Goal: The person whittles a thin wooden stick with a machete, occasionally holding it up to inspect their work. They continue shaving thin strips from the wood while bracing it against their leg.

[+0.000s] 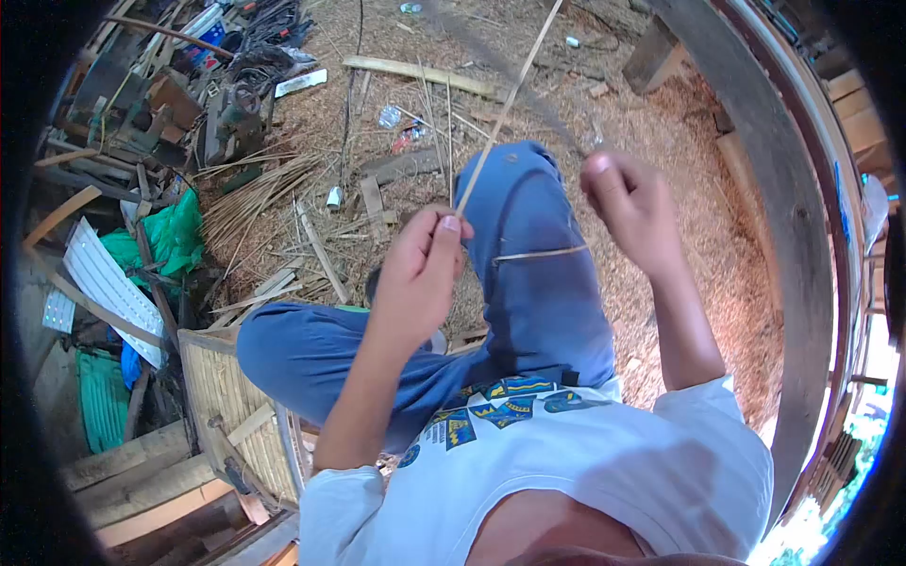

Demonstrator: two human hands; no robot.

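Observation:
My left hand (pixel 425 264) is closed, with thumb and fingertips pinching a long thin pale strip (pixel 510 102), which looks like split bamboo or cane. The strip slants up and to the right, out of the top of the view. Over the right thigh, my right hand (pixel 630 209) is curled closed. A dark, motion-smeared thin strip (pixel 528 80) runs from its thumb tip toward the upper left. Across the blue trousers (pixel 538 311) at the right knee lies a short thin strip (pixel 543 254), clear of both hands.
Bundled thin sticks (pixel 264 193) and a flat wooden board (pixel 420 74) lie on the shaving-covered ground. At left are green sheeting (pixel 165 236), a white perforated panel (pixel 111 288) and a woven-topped seat (pixel 222 387). A thick curved timber beam (pixel 793 208) borders the right side.

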